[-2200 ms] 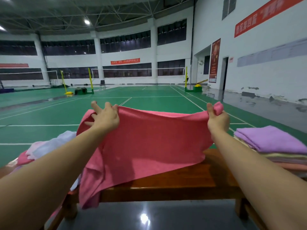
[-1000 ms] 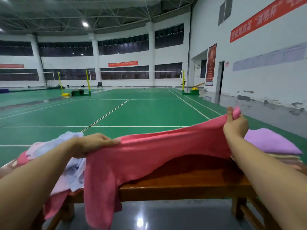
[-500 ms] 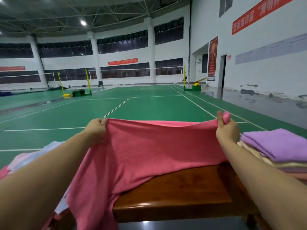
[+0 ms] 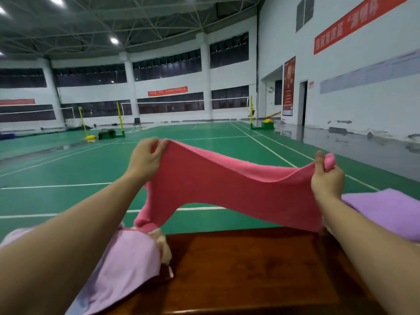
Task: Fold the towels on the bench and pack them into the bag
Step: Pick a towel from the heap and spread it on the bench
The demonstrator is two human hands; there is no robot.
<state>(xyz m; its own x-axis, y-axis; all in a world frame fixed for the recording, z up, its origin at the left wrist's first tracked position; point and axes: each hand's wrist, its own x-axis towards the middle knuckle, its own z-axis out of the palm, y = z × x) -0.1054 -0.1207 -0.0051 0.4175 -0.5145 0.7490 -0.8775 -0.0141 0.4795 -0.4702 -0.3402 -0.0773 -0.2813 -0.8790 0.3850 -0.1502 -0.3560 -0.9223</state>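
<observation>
A pink towel [image 4: 229, 185] hangs stretched in the air above the wooden bench [image 4: 250, 269]. My left hand [image 4: 145, 159] pinches its upper left corner. My right hand [image 4: 326, 178] grips the upper right corner, thumb up. The towel's lower left end droops onto a heap of unfolded towels [image 4: 127, 260], light purple and cream, at the bench's left end. A folded purple towel [image 4: 391, 212] lies on the bench at the right. No bag is in view.
Behind the bench spreads a green badminton court floor [image 4: 91, 178] with white lines. Yellow net posts [image 4: 119, 119] and a chair [image 4: 137, 123] stand far back. A grey wet-looking strip runs along the white wall at the right.
Both hands have lifted the pink towel off the bench, so it now hangs free in the air. The camera tilted down, showing more bench top and the heap at the left.
</observation>
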